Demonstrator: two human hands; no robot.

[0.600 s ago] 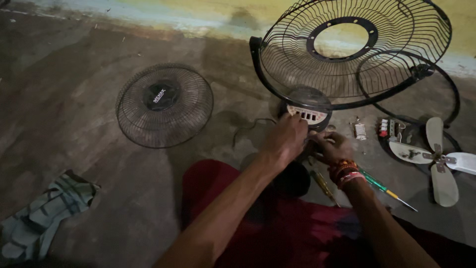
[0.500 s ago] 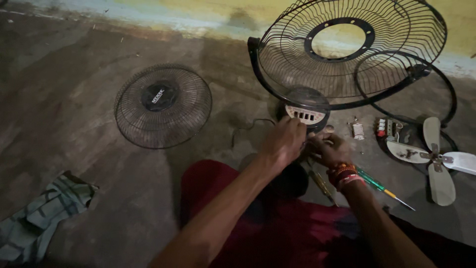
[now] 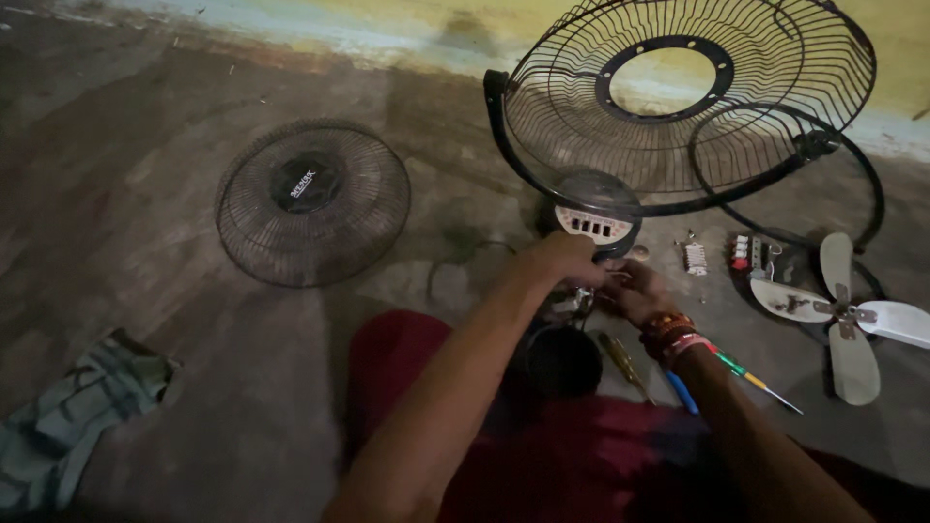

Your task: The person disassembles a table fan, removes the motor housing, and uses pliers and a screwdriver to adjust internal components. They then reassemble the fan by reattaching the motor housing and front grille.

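A dark, rounded fan body [image 3: 593,208] with a pale button panel sits on the rough floor [image 3: 145,194]. Below it, the left hand [image 3: 562,261] and right hand [image 3: 635,291] curl together over small parts; their grip cannot be told. A round wire grille [image 3: 312,201] lies well apart.

Bare concrete floor [image 3: 145,194]. On it: a round fan grille [image 3: 312,201] far left, crumpled cloth [image 3: 73,421] near left, white fan blades [image 3: 841,315] right, screwdrivers [image 3: 756,378] near the blades.
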